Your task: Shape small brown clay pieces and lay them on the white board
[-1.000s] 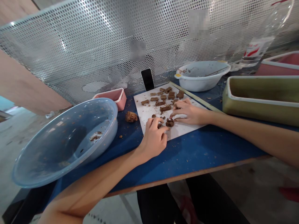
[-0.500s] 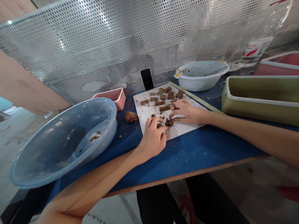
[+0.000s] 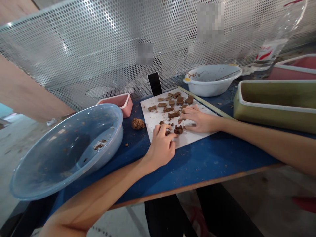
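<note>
On a white board [image 3: 158, 120] lie several small brown clay-like pieces, some block-shaped and some bone-shaped. My left hand [image 3: 161, 143] rests at the board's near edge, thumb and forefinger apart around a small dark lump [image 3: 167, 133]; whether they touch it I cannot tell. Just right of that lump sits a dark bone-shaped piece [image 3: 178, 129], between my two hands. My right hand [image 3: 197, 120] hovers low over the board's right side, fingers spread and thumb close to that piece. A longer bone-shaped piece [image 3: 173, 114] lies beyond its fingertips.
A big blue basin [image 3: 117, 131] stands left, near a rough brown lump [image 3: 137, 123] and a pink tub [image 3: 127, 107]. Behind the board a phone [image 3: 155, 84] leans on a perforated metal screen [image 3: 98, 59]. A white basin [image 3: 209, 88], green trough [image 3: 271, 115] and bottle [image 3: 268, 52] stand right.
My right hand has shifted slightly, its thumb drawing a little away from the dark bone-shaped piece. The left hand stays nearly still, and the pieces look unmoved.
</note>
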A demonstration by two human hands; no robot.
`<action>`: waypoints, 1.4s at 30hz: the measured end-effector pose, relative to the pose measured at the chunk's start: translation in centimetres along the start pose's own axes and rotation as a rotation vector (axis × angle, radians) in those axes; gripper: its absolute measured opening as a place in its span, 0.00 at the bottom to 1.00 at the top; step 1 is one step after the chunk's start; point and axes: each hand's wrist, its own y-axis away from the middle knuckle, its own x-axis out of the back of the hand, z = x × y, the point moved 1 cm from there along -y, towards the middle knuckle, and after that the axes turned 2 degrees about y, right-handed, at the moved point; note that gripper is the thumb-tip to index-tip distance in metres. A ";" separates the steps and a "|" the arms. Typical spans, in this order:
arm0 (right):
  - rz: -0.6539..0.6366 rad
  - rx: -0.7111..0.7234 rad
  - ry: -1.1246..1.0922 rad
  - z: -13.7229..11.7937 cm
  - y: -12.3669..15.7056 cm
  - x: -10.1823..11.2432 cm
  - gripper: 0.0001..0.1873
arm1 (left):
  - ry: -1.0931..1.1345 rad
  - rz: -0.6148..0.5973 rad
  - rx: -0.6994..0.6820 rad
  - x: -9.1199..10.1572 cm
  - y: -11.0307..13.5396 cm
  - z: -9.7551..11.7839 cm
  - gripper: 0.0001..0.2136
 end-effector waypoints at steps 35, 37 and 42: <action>0.015 -0.004 0.048 -1.3 0.2 1.0 0.20 | -0.007 -0.061 0.216 0.0 -0.7 -0.3 0.15; 0.028 -0.043 0.022 -1.5 0.1 1.0 0.21 | -0.007 -0.051 0.208 0.0 -0.7 -0.4 0.15; 0.007 -0.018 0.008 -2.0 -0.1 1.3 0.20 | -0.014 -0.051 0.194 -0.1 -0.7 -0.4 0.15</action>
